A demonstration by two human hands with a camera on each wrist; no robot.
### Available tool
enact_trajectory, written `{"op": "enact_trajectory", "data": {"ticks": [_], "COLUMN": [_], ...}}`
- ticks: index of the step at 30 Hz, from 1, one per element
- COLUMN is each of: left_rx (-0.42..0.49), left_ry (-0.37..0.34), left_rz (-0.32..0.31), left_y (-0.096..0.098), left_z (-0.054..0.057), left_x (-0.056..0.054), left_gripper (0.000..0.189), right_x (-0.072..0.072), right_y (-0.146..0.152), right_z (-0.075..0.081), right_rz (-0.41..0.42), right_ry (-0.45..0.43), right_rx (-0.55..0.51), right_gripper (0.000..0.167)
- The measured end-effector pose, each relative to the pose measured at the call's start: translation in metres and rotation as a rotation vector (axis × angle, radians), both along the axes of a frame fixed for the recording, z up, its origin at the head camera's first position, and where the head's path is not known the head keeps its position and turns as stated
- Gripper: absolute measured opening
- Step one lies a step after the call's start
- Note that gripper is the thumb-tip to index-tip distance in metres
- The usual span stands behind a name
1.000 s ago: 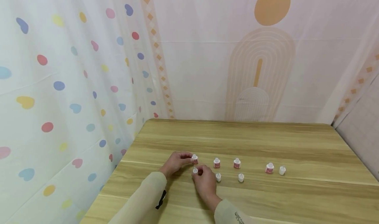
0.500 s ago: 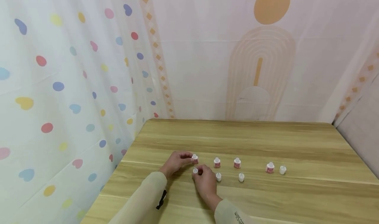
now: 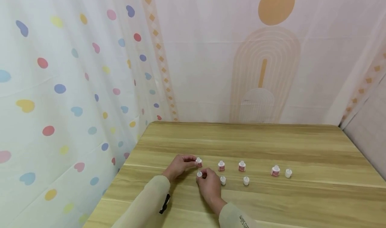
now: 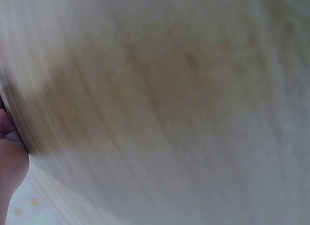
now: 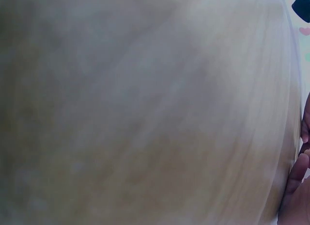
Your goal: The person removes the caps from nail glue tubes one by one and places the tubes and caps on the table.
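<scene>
In the head view, my left hand (image 3: 180,166) pinches a small white bottle (image 3: 198,162) with a red label, upright on the table and uncapped. Just in front of it, my right hand (image 3: 210,185) pinches a small white cap (image 3: 199,174) between thumb and fingers. A thin stem points up from that cap. Farther right stand more open bottles, one at the middle (image 3: 221,166), a second bottle (image 3: 242,166) and a third bottle (image 3: 275,171). Each wrist view catches only part of a hand at its edge: left fingers (image 4: 12,159), right fingers (image 5: 295,174).
Two loose caps sit in front of the middle bottles, a cap (image 3: 223,180) and another cap (image 3: 246,181). Beside the rightmost bottle is one more cap (image 3: 288,173). The wooden table (image 3: 256,139) ends at a patterned curtain (image 3: 199,70) behind and at the left.
</scene>
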State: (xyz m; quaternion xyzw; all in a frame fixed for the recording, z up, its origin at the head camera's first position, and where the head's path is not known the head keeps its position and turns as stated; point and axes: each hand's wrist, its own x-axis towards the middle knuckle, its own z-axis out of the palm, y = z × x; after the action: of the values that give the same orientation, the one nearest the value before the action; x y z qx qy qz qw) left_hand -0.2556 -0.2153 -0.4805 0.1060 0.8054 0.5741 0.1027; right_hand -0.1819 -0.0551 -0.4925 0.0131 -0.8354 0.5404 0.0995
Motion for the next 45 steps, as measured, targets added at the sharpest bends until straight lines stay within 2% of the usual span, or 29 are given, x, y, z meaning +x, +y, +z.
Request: {"op": "enact_trajectory", "data": {"ticks": [5, 11, 21, 26, 34, 37, 42, 45], "left_rx": [-0.002, -0.013, -0.006, -0.009, -0.109, -0.114, -0.142, -0.161], "left_ry": [0.013, -0.008, -0.023, -0.031, -0.032, -0.047, -0.023, -0.015], "left_rz": [0.002, -0.008, -0.004, 0.001, 0.096, 0.106, 0.129, 0.155], "left_y": [0.001, 0.002, 0.008, 0.01, 0.009, 0.007, 0.003, 0.002], "left_z": [-0.001, -0.003, -0.002, 0.001, 0.011, 0.014, 0.018, 0.025], "left_x": [0.0, 0.0, -0.001, -0.001, -0.003, -0.002, -0.004, -0.005], "left_gripper": [0.018, 0.018, 0.023, 0.028, 0.042, 0.043, 0.046, 0.051], "right_x": [0.0, 0.003, 0.004, 0.007, 0.01, 0.01, 0.008, 0.004], "right_y": [0.002, 0.005, 0.011, 0.013, 0.015, 0.015, 0.018, 0.023], "right_z": [-0.001, -0.001, 0.001, 0.005, 0.013, 0.019, 0.033, 0.043], "right_rz": [-0.001, 0.018, 0.012, 0.018, 0.014, 0.004, 0.046, 0.079], "right_ry": [0.014, -0.002, -0.032, -0.029, -0.058, -0.07, -0.071, -0.048], "right_rx": [0.016, 0.017, 0.018, -0.002, -0.039, -0.046, -0.067, -0.076], "right_gripper": [0.015, 0.016, 0.025, 0.032, 0.044, 0.046, 0.048, 0.049]}}
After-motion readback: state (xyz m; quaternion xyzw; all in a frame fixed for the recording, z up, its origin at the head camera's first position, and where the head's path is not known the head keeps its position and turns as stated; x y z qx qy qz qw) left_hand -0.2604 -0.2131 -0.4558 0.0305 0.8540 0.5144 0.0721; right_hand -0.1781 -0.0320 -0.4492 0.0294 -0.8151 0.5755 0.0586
